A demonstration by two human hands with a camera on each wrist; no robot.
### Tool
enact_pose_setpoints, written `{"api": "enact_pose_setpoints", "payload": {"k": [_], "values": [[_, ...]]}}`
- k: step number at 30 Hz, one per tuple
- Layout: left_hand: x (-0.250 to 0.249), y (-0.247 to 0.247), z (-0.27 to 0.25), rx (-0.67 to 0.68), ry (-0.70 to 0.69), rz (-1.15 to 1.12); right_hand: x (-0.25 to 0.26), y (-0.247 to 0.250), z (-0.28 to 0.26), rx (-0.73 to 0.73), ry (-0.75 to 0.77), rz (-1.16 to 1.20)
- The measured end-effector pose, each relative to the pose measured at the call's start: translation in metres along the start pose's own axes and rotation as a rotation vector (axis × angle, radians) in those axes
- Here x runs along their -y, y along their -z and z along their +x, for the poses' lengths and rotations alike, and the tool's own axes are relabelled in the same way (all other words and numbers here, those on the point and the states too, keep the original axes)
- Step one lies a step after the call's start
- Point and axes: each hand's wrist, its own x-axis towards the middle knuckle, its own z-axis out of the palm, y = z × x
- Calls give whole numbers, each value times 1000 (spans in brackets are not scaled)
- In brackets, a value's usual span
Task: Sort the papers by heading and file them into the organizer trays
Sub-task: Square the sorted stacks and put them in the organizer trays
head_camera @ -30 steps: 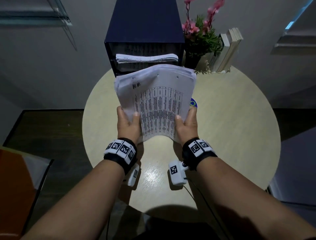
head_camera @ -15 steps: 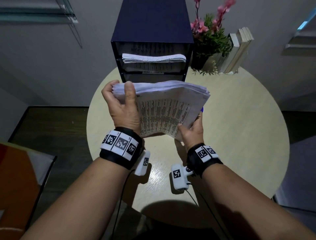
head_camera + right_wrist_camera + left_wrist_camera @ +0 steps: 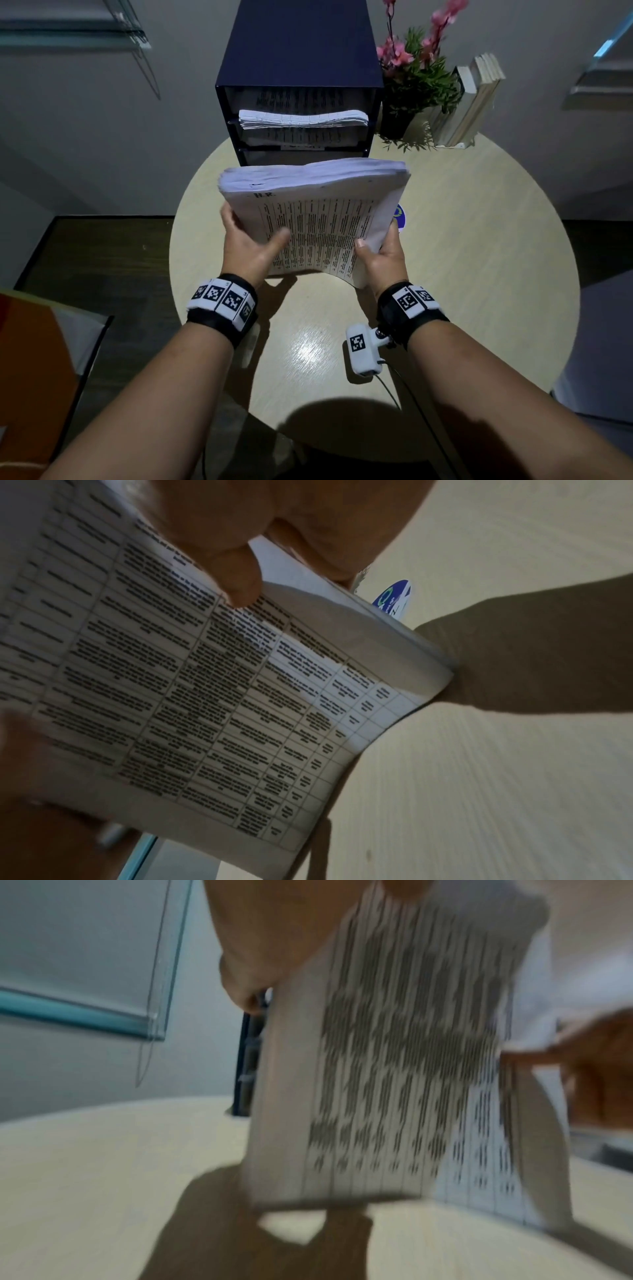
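Observation:
A thick stack of printed papers (image 3: 318,212) (image 3: 394,1069) (image 3: 192,696), its top sheet headed "H.R." over a table, is held tilted above the round table (image 3: 479,257). My left hand (image 3: 248,240) grips its left edge, thumb on top. My right hand (image 3: 382,248) grips the lower right corner, thumb (image 3: 236,572) on the sheet. Behind the stack stands the dark blue organizer (image 3: 301,68); one tray holds a pile of papers (image 3: 303,118), and a printed sheet lies in the tray below. The lowest tray is mostly hidden by the stack.
A potted plant with pink flowers (image 3: 418,78) and several upright books (image 3: 476,99) stand right of the organizer. A blue round sticker (image 3: 399,216) (image 3: 392,596) lies on the table by my right hand. An orange object (image 3: 30,377) sits low at the left.
My left hand came down from the top of the stack to its left edge. The stack tipped up again, showing the "H.R." heading.

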Motion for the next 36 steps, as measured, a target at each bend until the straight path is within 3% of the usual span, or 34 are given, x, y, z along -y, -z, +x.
{"api": "enact_pose_setpoints", "payload": {"k": [2, 7, 12, 14, 16, 19, 22, 25, 31, 33, 36], "values": [[21, 1, 2, 51, 149, 76, 3, 1, 2, 7, 20, -40], [65, 5, 6, 190, 318, 213, -5, 8, 23, 0, -61, -81], [89, 4, -6, 299, 521, 430, -31, 9, 23, 147, -309, -628], [87, 6, -13, 307, 567, 464, -39, 6, 22, 204, -400, -700], [85, 7, -11, 350, 605, 446, -44, 3, 28, 195, -400, -697], [83, 10, 0, 369, 553, 440, -40, -5, 39, 159, -255, -623], [85, 14, 12, 243, 465, 346, -39, -8, 52, 148, -210, -517], [86, 19, 23, 195, 477, 248, -45, -5, 65, 253, -245, -595], [82, 6, 38, 277, 614, -108, -49, 5, 92, 226, -224, -638], [75, 1, 41, 281, 657, -214, -47, 16, 103, 272, -232, -663], [65, -8, 43, 402, 770, -453, -42, 36, 120, 381, -277, -619]]}}
